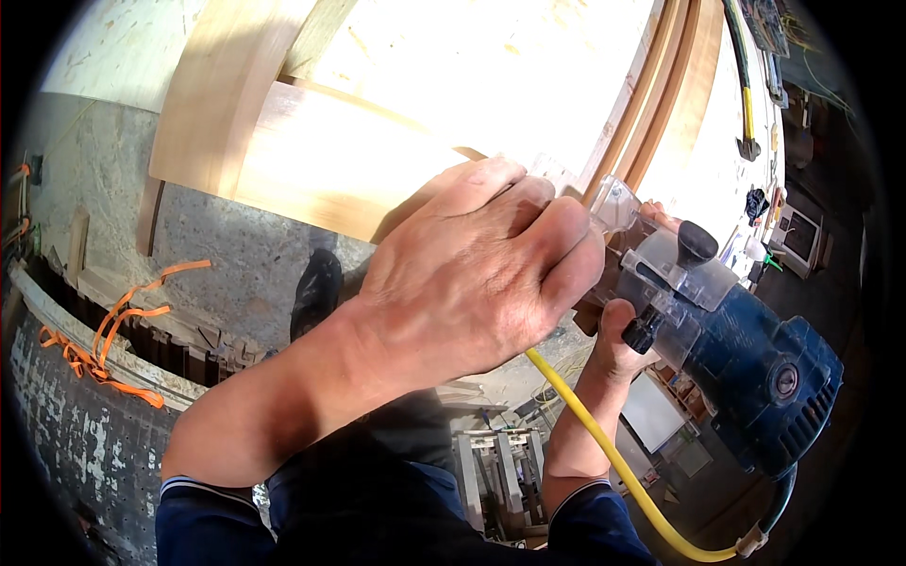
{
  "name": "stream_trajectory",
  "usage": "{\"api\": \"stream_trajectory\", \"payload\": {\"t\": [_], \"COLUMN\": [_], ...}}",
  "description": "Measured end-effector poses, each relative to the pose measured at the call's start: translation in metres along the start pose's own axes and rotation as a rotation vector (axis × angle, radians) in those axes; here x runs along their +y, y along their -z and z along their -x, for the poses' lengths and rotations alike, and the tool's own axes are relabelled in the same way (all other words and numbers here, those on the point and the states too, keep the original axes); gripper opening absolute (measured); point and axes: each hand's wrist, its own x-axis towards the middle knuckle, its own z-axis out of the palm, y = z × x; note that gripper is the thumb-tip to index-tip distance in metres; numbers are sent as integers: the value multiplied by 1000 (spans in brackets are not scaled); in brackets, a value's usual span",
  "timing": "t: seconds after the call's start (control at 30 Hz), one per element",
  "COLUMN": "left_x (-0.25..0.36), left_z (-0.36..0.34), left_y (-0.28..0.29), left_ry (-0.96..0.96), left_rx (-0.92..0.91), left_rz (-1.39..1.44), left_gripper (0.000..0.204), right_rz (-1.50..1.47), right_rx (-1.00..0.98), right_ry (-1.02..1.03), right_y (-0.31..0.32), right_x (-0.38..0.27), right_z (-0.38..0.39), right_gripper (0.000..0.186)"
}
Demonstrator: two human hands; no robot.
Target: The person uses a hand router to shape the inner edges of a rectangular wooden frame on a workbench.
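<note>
In the middle, my left hand [472, 264] is closed, its back toward me and its fingers curled over the right end of a pale wooden board [321, 160]. Its fingertips and whatever they grip are hidden. Just right of its knuckles lies a blue trim router [764, 368] on its side, with a clear plastic base and black knobs. My right hand [623, 344] wraps round the router's base from behind; its thumb shows below and its fingertips show above. A yellow cord [604, 443] loops from near my left hand to the router's cable end.
A wider plank [222, 94] joins the board at the left. Long wooden strips [661, 85] lie on the sunlit worktop. A hammer-like tool with a yellow handle [747, 113] is at the far right. Orange straps [109, 330] hang over a dark drum-like container [85, 453] at lower left.
</note>
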Motion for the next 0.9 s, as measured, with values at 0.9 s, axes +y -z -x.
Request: {"api": "stream_trajectory", "payload": {"t": [0.9], "left_x": [-3], "left_z": [3], "left_y": [9], "left_ry": [52], "left_rx": [0], "left_rz": [155], "left_gripper": [86], "right_rz": [-141], "right_rx": [-50], "right_ry": [206], "right_y": [27], "right_x": [-18], "right_z": [-10], "right_gripper": [104]}}
